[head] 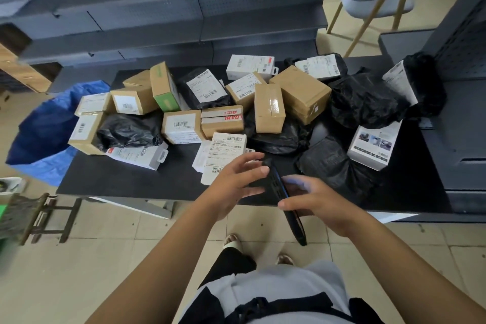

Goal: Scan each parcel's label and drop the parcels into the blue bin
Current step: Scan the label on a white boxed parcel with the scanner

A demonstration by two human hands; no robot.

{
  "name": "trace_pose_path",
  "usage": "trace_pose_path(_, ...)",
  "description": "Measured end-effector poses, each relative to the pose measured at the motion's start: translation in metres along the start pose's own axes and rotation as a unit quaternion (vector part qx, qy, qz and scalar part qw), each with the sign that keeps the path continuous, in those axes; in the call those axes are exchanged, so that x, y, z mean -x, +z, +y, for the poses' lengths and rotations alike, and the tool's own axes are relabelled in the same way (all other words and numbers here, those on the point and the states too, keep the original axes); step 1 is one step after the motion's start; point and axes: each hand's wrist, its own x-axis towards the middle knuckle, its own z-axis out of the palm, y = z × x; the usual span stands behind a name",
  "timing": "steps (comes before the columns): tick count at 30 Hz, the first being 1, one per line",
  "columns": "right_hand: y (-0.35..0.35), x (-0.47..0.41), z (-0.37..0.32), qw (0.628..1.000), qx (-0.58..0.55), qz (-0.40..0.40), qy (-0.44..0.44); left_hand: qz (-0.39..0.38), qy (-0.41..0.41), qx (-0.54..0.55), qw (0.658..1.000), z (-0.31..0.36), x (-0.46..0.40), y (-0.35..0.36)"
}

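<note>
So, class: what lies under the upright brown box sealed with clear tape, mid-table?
The taped brown box rests partly on a crumpled black plastic bag. The bag's contents, and whatever lies beneath the box's far end, stay covered.

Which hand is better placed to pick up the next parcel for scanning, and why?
Left. The left hand is open, right beside the white labelled parcel, nearer the blue bin. The right hand already holds the black scanner.
</note>
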Motion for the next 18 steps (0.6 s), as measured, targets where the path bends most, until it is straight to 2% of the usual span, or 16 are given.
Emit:
trace_pose_path(6, 0.012, -0.006, -0.005, 0.999, 0.017, -0.039, 0.001, -0.003, 0.012, 0.040, 0.999, 0.003, 0.015, -0.009)
trace_pose_path(11, 0.025, -0.022, -0.015, 0.999, 0.035, -0.021, 0.009, 0.006, 0.018, 0.042, 0.999, 0.006, 0.009, -0.026)
trace_pose_path(16, 0.036, -0.043, -0.033, 0.998, 0.046, -0.009, 0.047, -0.052, 0.000, 0.039, 0.998, 0.017, -0.013, -0.058)
trace_pose_path(18, 0.040, -0.053, -0.046, 0.993, 0.092, 0.014, 0.079, -0.027, 0.002, 0.024, 0.999, 0.020, -0.023, -0.079)
